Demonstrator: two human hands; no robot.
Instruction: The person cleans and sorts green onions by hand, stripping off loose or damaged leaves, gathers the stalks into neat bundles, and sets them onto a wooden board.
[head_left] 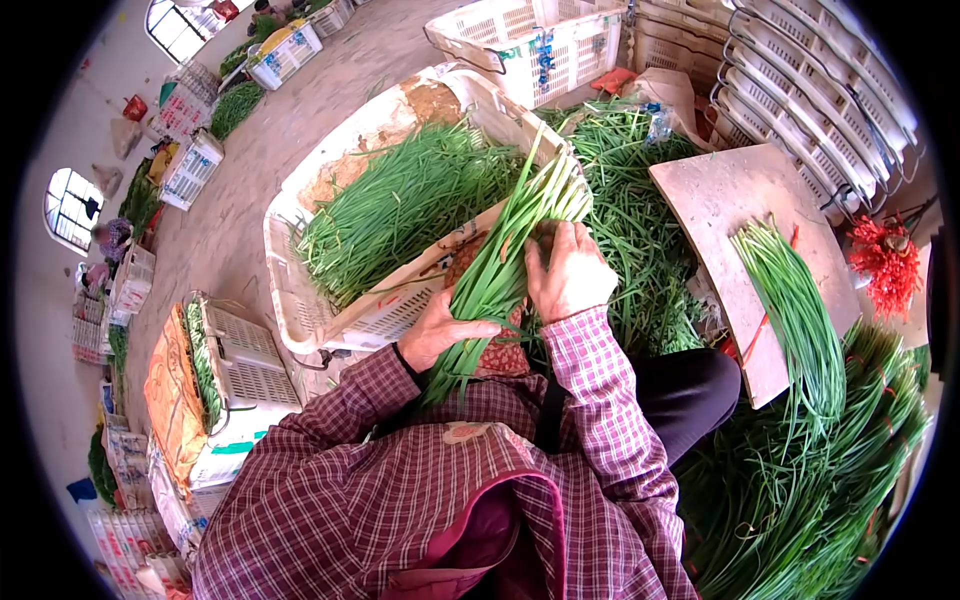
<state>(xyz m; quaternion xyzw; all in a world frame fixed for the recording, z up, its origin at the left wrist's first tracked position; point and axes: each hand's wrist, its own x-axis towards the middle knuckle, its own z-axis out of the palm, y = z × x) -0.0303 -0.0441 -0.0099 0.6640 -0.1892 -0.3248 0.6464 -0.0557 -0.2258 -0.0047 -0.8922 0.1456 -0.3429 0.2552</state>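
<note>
A loose bunch of garlic chives (497, 270) slants across my lap, its pale stem ends up and to the right. My left hand (437, 328) is closed around the leafy lower part, thumb across the top. Beside the pale stems, my right hand (575, 275) is curled with thumb and fingers close together at the bunch's edge; what they pinch is hidden. Just beyond the bunch stands a white plastic crate (285, 290) holding more chives (400, 210). On the right, a tidier bundle of chives (790, 300) lies over a board (700, 200).
Loose green leaves (635, 200) are heaped right of the crate. Many chives (810, 510) lie piled at lower right, near red ties (885, 265). Stacked crates (800, 90) stand at upper right, another crate (540, 55) at the back. An orange-covered crate (245, 370) is at my left.
</note>
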